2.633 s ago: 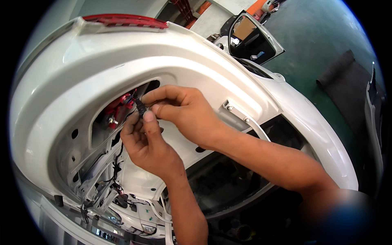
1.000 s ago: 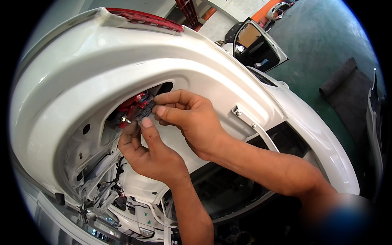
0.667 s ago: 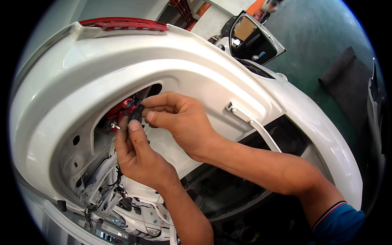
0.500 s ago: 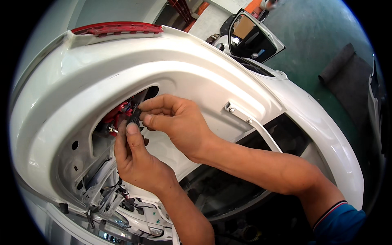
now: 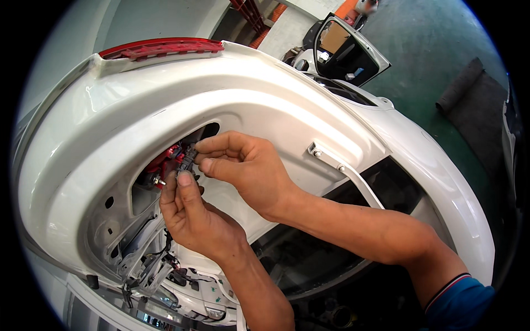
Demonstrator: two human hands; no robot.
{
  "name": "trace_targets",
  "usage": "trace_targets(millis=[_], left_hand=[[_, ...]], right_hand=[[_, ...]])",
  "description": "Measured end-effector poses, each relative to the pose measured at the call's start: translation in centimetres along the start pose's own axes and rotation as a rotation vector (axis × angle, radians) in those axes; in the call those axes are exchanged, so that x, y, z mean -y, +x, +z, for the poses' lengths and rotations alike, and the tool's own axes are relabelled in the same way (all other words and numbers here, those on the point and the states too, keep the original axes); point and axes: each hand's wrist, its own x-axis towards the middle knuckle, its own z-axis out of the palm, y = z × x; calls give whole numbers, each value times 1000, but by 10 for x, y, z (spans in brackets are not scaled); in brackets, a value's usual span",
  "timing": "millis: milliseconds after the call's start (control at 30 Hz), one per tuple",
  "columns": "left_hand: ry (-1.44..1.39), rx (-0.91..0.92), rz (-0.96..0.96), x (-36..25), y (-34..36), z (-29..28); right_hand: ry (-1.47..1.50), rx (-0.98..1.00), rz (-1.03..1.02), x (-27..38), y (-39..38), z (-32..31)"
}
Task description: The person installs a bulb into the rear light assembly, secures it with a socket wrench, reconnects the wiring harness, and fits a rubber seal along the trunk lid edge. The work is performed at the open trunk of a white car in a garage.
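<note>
Both hands are at an opening in the white body panel [image 5: 110, 132] of a car's raised lid. My left hand [image 5: 196, 215] grips the lower end of a small dark grey connector [image 5: 186, 161] between thumb and fingers. My right hand [image 5: 248, 174] pinches the connector's upper end from the right with thumb and forefinger. Just left of the connector, inside the opening, are a red component [image 5: 163, 157] and a metal bolt [image 5: 160, 181]. The connector is partly hidden by my fingertips.
A red lamp strip [image 5: 160, 47] runs along the top edge. A white hinge arm [image 5: 353, 179] is right of my hands; dark glass [image 5: 287, 254] lies below. Wiring [image 5: 174, 262] hangs lower left. An open car door [image 5: 348, 49] and rolled dark mat [image 5: 464, 83] are beyond.
Over these seconds my hands stay on the connector, shifting slightly in angle. The view has shifted a little, so the panel and hands appear somewhat lower than half a second ago.
</note>
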Motion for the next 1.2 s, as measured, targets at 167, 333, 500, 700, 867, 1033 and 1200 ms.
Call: trace_targets(millis=[167,333,500,700,867,1033,1200], left_hand=[[-6,-1,16,1,-1,1],[15,-29,21,2,-3,2],[0,-40,10,1,-4,4],[44,-19,18,-1,-3,5],[83,-50,25,-2,-3,7],[152,-70,69,-2,-2,7],[326,-72,101,-3,2,3]], right_hand=[[-10,10,-2,0,-1,0],[-12,31,-1,0,-2,-2],[6,46,-10,-2,-2,-2],[-10,35,-15,-2,-2,-1],[-27,39,0,2,-3,0],[-37,36,-6,3,-2,1],[-129,9,-67,0,-2,1]])
